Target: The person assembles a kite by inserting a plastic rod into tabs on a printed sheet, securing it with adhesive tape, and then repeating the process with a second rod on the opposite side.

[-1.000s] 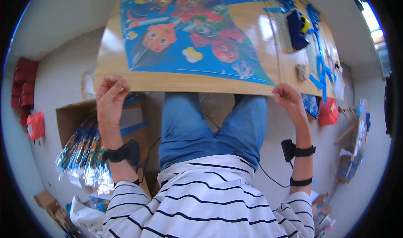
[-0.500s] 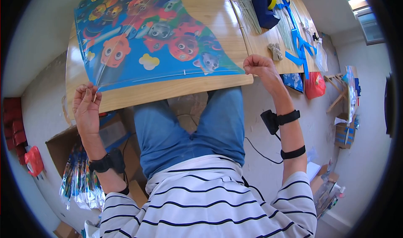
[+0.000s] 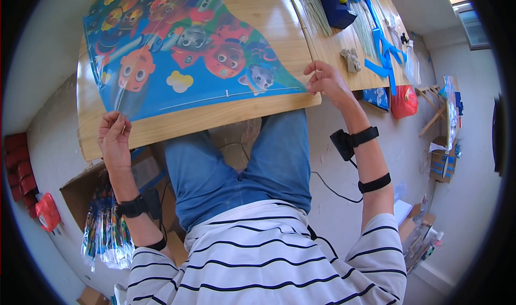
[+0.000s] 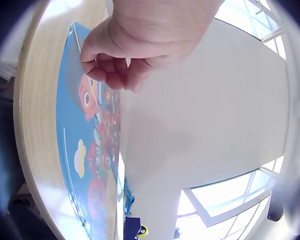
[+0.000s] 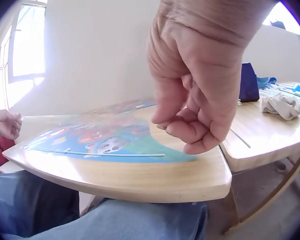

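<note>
A blue kite [image 3: 161, 102] printed with cartoon faces lies over the front of the wooden table, thin white rods on its clear-edged sheet. My left hand [image 3: 114, 144] pinches its near left corner, where a rod ends, just above the table edge. In the left wrist view, thumb and fingertips of that hand [image 4: 140, 45] meet over the rod. My right hand [image 3: 329, 84], fingers bent, is at the kite's pointed right tip. Seen from the right wrist, this hand [image 5: 200, 90] hovers close over the tip; I cannot tell whether it grips anything.
A navy tape dispenser [image 3: 336, 6], blue strips [image 3: 382, 58], thin rods [image 3: 312, 9] and a beige crumpled bundle [image 3: 351, 60] lie on the table's right side. Below left, a cardboard box [image 3: 80, 197] stands by plastic-wrapped packs [image 3: 107, 235]. A red bag [image 3: 404, 102] is right of the table.
The head view has turned, moving the table and kite left in the picture. The left hand has come to the kite's left corner; the right hand's fingers have loosened somewhat at the right tip.
</note>
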The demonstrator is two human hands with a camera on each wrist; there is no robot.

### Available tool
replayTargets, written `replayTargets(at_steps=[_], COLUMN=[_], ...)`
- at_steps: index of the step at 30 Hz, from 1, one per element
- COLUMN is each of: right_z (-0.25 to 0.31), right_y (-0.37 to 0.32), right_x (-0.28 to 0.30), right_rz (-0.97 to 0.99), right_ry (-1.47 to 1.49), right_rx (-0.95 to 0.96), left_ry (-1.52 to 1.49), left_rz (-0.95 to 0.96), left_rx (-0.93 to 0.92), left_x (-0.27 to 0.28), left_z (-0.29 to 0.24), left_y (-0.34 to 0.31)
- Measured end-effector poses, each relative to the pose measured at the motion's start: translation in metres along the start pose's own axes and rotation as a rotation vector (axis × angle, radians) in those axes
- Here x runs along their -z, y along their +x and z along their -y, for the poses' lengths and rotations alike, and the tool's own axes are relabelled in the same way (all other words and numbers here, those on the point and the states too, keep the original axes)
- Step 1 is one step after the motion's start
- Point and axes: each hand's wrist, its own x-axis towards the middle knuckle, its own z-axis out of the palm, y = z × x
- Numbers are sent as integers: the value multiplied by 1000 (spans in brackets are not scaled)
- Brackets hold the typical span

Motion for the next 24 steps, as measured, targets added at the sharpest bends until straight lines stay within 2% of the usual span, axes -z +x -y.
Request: replayTargets(at_steps=[4,7,10,19,24], right_z=[-8,-6,-12,-18,-15], right_y=[9,8,15,22,16], right_x=[3,2,5,1,-5], right_rz=[98,87,47,-112,-171], right_ry=[-17,-65,-201,-443,-550], right_rx=[-3,-4,49,53,125], left_ry=[6,13,4,15,56], left_rz=[-29,-43,-19,21,-27], left_rx=[27,52,59,74,84], left_x=[4,4,3,-1,0], left_z=[3,3,4,9,12], left_y=[2,2,1,5,5])
